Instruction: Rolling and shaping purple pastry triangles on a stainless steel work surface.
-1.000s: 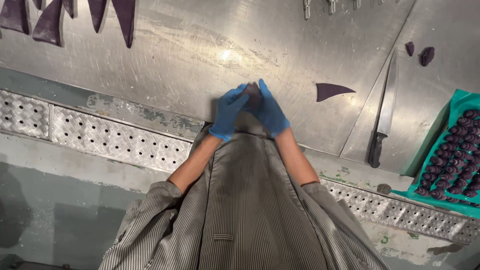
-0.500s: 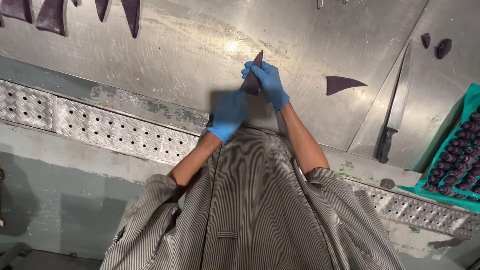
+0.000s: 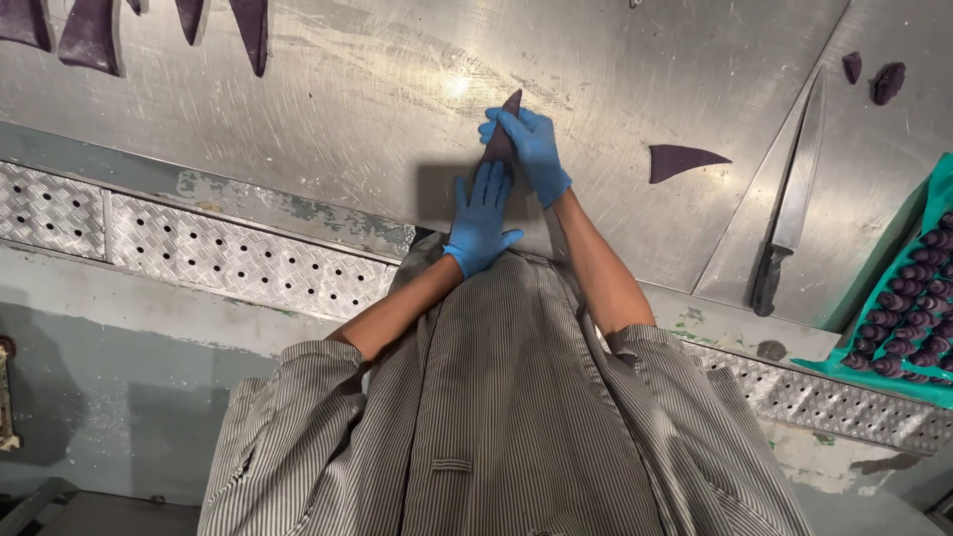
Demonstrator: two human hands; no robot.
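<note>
I observed the right hand [image 3: 533, 149], in a blue glove, with its fingers closed over the upper part of a purple dough triangle [image 3: 499, 139], pinching it near the pointed tip that showed just above the knuckles. The left hand [image 3: 481, 220], also in a blue glove, lay flat and released, fingers spread, with its fingertips on the lower end of the same piece; it grasped nothing. The dough triangle lay stretched lengthwise between the two hands on the steel worktable [image 3: 377, 109], close to the near edge and directly in front of my striped jacket [image 3: 496, 417]. Moving outward, I noted a second purple triangle [image 3: 685, 160] lying flat to the right, near but apart from the right hand. Beyond it a long knife [image 3: 791, 208] with a dark handle rested on the table, its handle toward the near edge. Two small purple dough scraps [image 3: 874, 77] lay past the blade in the far right corner. At the right margin a green tray [image 3: 898, 372] held rows of rolled purple pieces [image 3: 908, 308], set close together. Along the far left edge of the table I recorded several more cut purple triangles [image 3: 89, 38], partly out of view. Below the table edge ran a perforated metal strip [image 3: 228, 258].
</note>
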